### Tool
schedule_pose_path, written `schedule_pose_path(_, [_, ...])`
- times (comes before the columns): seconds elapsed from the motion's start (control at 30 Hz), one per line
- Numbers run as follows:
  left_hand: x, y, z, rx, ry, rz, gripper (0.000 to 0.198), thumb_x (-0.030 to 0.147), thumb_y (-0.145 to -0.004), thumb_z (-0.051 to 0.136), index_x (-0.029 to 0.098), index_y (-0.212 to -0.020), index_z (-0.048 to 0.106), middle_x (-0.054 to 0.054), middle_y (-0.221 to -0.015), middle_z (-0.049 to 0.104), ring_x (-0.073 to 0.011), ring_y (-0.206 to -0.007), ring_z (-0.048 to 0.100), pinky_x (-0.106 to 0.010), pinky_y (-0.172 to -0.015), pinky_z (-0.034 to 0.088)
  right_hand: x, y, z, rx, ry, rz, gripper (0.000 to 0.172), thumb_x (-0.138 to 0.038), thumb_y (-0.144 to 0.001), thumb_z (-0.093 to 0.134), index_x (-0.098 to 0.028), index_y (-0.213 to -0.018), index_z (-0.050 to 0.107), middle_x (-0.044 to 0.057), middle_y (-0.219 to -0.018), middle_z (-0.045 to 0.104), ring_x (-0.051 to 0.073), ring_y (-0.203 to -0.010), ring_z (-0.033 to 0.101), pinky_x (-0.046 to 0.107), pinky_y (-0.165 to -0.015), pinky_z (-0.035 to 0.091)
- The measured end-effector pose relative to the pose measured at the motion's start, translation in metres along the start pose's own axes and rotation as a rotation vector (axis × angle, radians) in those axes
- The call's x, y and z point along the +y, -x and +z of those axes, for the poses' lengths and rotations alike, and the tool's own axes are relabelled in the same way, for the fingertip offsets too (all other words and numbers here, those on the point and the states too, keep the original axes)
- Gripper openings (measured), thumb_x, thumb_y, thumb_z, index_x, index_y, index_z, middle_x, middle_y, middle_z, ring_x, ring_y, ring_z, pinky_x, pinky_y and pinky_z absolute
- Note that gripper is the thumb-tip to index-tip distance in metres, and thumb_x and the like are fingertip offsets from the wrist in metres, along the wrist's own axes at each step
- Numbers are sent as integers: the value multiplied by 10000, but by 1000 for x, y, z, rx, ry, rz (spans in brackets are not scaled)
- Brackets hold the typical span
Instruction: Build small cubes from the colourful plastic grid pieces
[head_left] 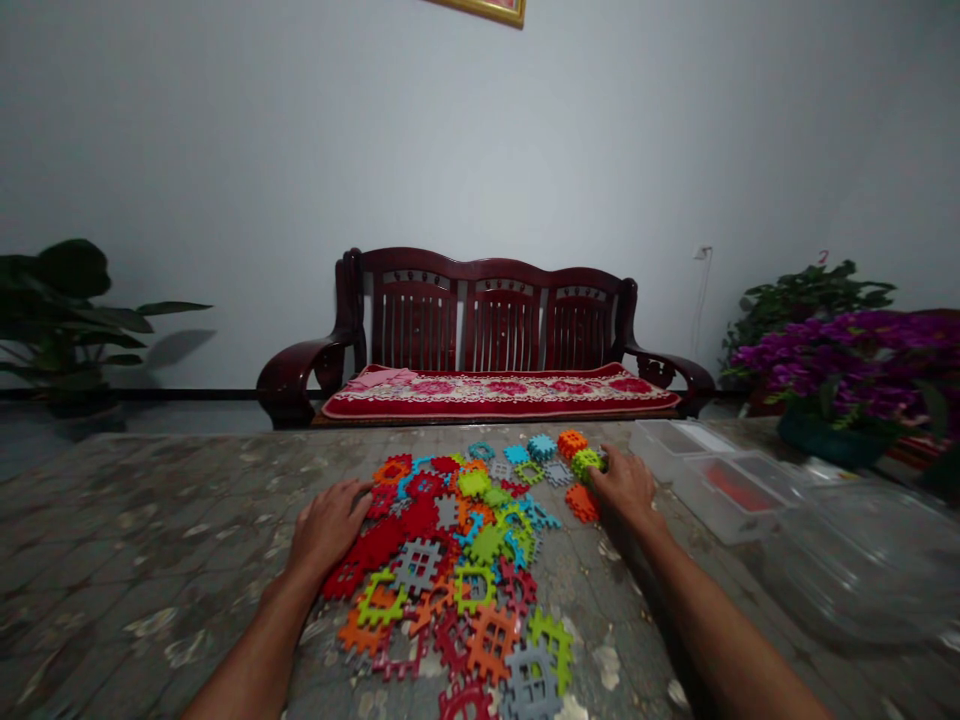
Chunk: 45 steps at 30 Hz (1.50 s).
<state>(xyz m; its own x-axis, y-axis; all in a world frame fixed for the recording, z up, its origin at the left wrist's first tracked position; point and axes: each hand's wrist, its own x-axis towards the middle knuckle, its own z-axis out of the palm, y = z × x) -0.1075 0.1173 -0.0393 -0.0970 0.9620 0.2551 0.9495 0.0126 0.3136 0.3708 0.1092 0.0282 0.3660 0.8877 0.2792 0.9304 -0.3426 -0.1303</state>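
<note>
Lime-green stacked tiles (583, 463) are sitting left of the right hand's fingers (601, 482), touching, grip unclear; the left hand (330, 522) is lying unclenched.

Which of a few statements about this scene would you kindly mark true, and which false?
1. The right hand is at a small lime-green plastic stack. True.
2. The left hand is over the clear plastic containers. False: it is at the left side of the multicoloured toothed plastic pile.
3. A dark-red wooden bench stands beyond the grey patterned table. True.
4. Bright purple flowers stand at the far left. False: they are on the right.
5. The clear plastic containers lie to the right of the right hand. True.
</note>
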Motion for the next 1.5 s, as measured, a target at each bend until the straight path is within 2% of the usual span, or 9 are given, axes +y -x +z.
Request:
schedule_pose_path(0.4, [3, 1, -4, -19, -7, -9, 469, 393, -1011, 375, 293, -1289, 739, -78, -1454, 678, -281, -1330, 609, -495, -1131, 455, 1, 0, 4, -7, 60, -38, 556, -414, -951, 534, -183, -1446, 635, 170, -1185, 765, 330, -1175, 649, 402, -943, 456])
schedule_pose_path(0.6, [4, 2, -5, -9, 4, 0, 469, 396, -1004, 380, 290, -1285, 741, -75, -1432, 694, -273, -1297, 628, -469, -1119, 465, 0, -1, 5, -6, 33, -33, 554, -431, -935, 558, -191, -1423, 661, 159, -1185, 769, 338, -1178, 642, 408, -957, 459])
schedule_pose_path(0.7, [3, 1, -5, -30, -6, -1, 494, 397, -1011, 351, 274, -1311, 724, -92, -1455, 675, -278, -1317, 618, -483, -1127, 457, 6, -1, 1, 25, -42, 14, 523, -409, -935, 561, -211, -1405, 680, 140, -1241, 758, 317, -1200, 640, 386, -982, 459])
schedule_pose_path(0.83, [1, 0, -4, -27, -10, 1, 483, 393, -1013, 359, 272, -1313, 718, -87, -1448, 681, -270, -1335, 607, -465, -1138, 449, 24, 1, -4, 101, -199, 154, 499, -322, -930, 520, -224, -1389, 690, 114, -1240, 759, 286, -1179, 662, 362, -987, 472])
schedule_pose_path(1.03, [1, -1, -3, -18, -2, 6, 469, 395, -1012, 376, 268, -1290, 731, -77, -1435, 691, -265, -1328, 611, -462, -1156, 437, 42, 19, 16, 212, -513, 193, 496, -288, -908, 418, -201, -1291, 721, 98, -1243, 763, 262, -1121, 688, 375, -992, 499])
schedule_pose_path(1.13, [2, 0, -4, -14, 2, 2, 460, 396, -1013, 383, 282, -1286, 735, -68, -1430, 695, -262, -1322, 613, -457, -1152, 442, 30, 32, 25, 255, -611, 115, 475, -359, -903, 414, -197, -1201, 747, 104, -1187, 775, 268, -1088, 693, 397, -998, 511])
schedule_pose_path(1.23, [5, 2, -6, -7, 2, -13, 454, 393, -1010, 397, 284, -1294, 733, -72, -1452, 682, -267, -1318, 614, -466, -1150, 444, 7, 45, 26, 225, -681, -37, 444, -400, -895, 446, -203, -1127, 768, 105, -1147, 788, 267, -1074, 699, 404, -1010, 512])
schedule_pose_path(1.37, [7, 2, -9, -24, -8, -6, 471, 381, -1010, 377, 275, -1308, 726, -87, -1453, 679, -278, -1329, 609, -481, -1145, 446, -25, 62, 19, 90, -718, -266, 378, -387, -879, 518, -212, -1072, 792, 102, -1102, 799, 265, -1060, 706, 402, -999, 519])
schedule_pose_path(1.5, [9, 3, -11, -33, -21, 6, 482, 377, -1017, 352, 273, -1299, 728, -89, -1429, 691, -279, -1314, 622, -474, -1127, 461, -45, 76, 11, -47, -618, -451, 314, -344, -867, 609, -233, -1087, 804, 80, -1140, 793, 267, -1113, 687, 394, -1022, 498])
